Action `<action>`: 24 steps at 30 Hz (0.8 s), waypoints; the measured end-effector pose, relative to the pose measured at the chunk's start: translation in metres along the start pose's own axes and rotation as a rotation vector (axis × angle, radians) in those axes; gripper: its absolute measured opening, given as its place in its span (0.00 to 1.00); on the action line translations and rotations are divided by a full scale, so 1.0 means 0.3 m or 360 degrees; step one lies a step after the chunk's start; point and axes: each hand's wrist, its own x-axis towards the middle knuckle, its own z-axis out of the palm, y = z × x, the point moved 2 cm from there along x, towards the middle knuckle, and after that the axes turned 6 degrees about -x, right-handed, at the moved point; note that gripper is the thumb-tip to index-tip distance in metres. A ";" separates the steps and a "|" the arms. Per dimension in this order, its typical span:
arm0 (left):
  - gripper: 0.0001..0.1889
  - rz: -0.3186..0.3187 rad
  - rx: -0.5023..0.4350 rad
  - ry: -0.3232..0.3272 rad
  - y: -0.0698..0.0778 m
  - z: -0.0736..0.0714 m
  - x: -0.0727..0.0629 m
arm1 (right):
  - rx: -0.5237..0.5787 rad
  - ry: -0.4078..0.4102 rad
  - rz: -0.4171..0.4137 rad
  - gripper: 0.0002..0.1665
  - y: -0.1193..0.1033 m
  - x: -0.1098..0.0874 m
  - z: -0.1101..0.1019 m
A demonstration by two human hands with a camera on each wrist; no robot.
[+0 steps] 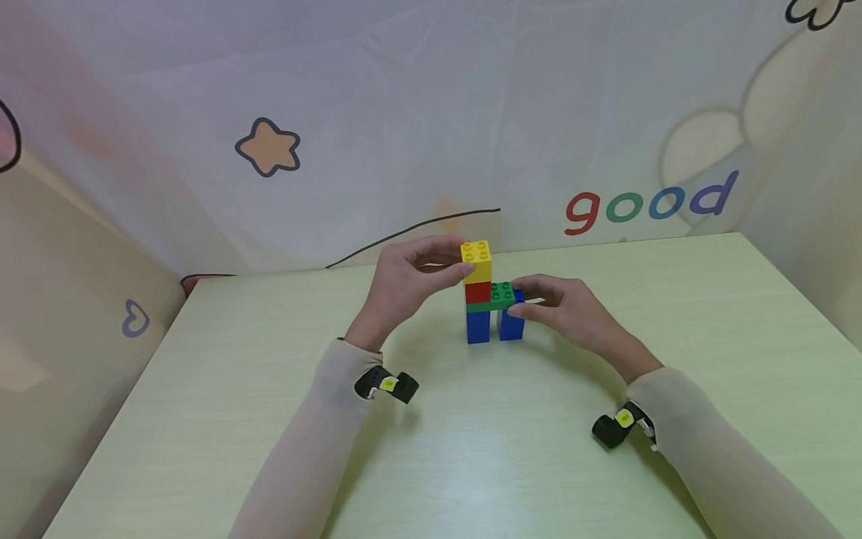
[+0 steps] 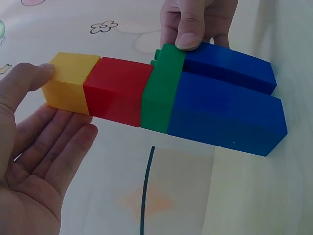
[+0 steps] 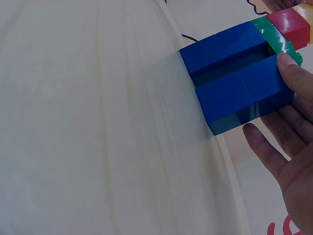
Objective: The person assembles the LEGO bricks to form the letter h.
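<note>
A small structure of toy building blocks stands upright on the table. Two blue columns, a left one (image 1: pixel 478 327) and a right one (image 1: pixel 511 326), form its legs, each built of stacked blocks. Over them lies a green block (image 1: pixel 502 292) with studs showing. A red block (image 1: pixel 478 292) sits on the green one's left end, topped by a yellow block (image 1: pixel 477 263). My left hand (image 1: pixel 406 278) pinches the yellow block between thumb and fingers. On the other side, my right hand (image 1: pixel 571 305) grips the right column near its top, thumb (image 2: pixel 190 39) beside the green block.
The pale wooden table (image 1: pixel 444 464) reaches back to a printed cloth backdrop (image 1: pixel 404 135) with a star and the word "good". Each sleeve carries a black wrist camera, the left (image 1: pixel 404 387) and the right (image 1: pixel 609 432).
</note>
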 end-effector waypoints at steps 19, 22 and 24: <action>0.18 -0.0011 0.0010 0.0016 0.001 0.004 -0.001 | 0.0008 0.0006 -0.0049 0.32 0.006 0.001 -0.002; 0.19 0.0003 0.0029 0.0011 0.003 0.006 0.000 | 0.0010 0.0005 -0.0051 0.32 0.005 0.000 -0.001; 0.19 0.0012 0.0042 0.0013 0.004 0.006 0.000 | 0.0008 0.0004 -0.0048 0.32 0.005 0.000 -0.002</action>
